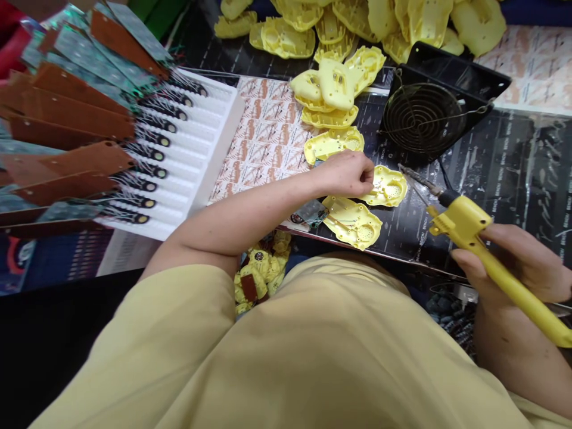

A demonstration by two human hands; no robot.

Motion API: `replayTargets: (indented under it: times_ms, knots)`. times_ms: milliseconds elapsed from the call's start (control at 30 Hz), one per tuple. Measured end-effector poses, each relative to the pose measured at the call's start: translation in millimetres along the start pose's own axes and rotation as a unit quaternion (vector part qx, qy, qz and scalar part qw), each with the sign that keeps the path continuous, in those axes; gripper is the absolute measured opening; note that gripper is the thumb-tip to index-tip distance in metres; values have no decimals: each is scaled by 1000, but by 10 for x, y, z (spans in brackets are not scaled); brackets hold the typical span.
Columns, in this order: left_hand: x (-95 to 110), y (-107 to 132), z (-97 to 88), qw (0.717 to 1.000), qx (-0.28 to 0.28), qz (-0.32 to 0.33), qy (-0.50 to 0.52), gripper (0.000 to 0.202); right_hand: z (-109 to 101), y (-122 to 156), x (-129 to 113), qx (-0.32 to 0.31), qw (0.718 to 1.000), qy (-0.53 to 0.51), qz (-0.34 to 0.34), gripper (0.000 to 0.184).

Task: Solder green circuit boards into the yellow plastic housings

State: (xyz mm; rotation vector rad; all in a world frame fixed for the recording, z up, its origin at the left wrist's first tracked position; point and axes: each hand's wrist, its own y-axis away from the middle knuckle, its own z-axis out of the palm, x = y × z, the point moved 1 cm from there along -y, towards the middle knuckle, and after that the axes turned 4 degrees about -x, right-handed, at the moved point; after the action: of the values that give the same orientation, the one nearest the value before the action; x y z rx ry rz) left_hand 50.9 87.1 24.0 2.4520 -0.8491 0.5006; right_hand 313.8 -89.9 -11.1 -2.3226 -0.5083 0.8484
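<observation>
My left hand (346, 173) rests on the table with fingers curled, pinching the edge of a yellow plastic shell (388, 186). A second yellow shell (353, 221) lies just below it, with a small circuit board and wires (310, 214) at its left. My right hand (513, 262) is wrapped around the yellow handle of a soldering iron (473, 229). The iron's metal tip (413, 177) points up-left, close to the right side of the held shell.
A black fan (422, 116) sits behind the shells. A pile of yellow shells (357, 30) fills the far table. At left, a white tray (196, 137) holds brown circuit boards (67, 119) with wired parts. More yellow parts (261, 268) lie near my lap.
</observation>
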Motion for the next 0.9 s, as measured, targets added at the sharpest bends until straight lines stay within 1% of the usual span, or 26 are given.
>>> replayTargets:
  times_ms: [33, 67, 100, 133, 200, 300, 367, 400, 467, 567, 667, 733, 833, 900]
  knots:
    - [2, 2, -2, 1000, -2, -3, -2, 12, 15, -22, -26, -3, 999, 27, -28, 52]
    - [2, 3, -3, 1000, -2, -3, -2, 12, 43, -62, -62, -13, 997, 57, -56, 55]
    - [-2, 3, -2, 1000, -1, -1, -1, 12, 81, -113, -101, -28, 993, 82, -80, 53]
    - [-6, 2, 0, 1000, 2, 4, 1, 11, 128, -170, -138, -46, 989, 99, -97, 47]
    - [-15, -3, 7, 1000, 6, 15, 0, 11, 237, -278, -178, -78, 985, 96, -121, 32]
    - [-9, -10, 17, 1000, 0, 15, -14, 12, 425, -375, -104, -133, 976, 74, -153, 16]
    - [5, 2, 22, 999, -9, 7, -32, 16, 553, -394, 4, -170, 971, 72, -153, 14]
    - [9, 16, 25, 999, -10, 6, -44, 17, 610, -394, 51, -179, 969, 75, -150, 15]
    - [0, 56, 33, 997, 1, 17, -69, 19, 699, -385, 89, -175, 972, 76, -140, 17]
    - [-66, 120, 63, 995, 45, 59, -73, 20, 748, -364, -35, -150, 980, 43, -120, 16]
    - [-144, 139, 118, 994, 73, 78, -37, 19, 653, -354, -263, -107, 989, -3, -101, 22]
    - [-170, 125, 151, 994, 84, 73, -17, 19, 491, -339, -377, -77, 992, -9, -103, 31]
    - [-167, 98, 179, 993, 84, 76, -16, 18, 160, -267, -429, -76, 992, 41, -91, 44]
    - [-159, 93, 185, 994, 76, 79, -27, 18, -48, -181, -402, -38, 990, 119, -67, 60]
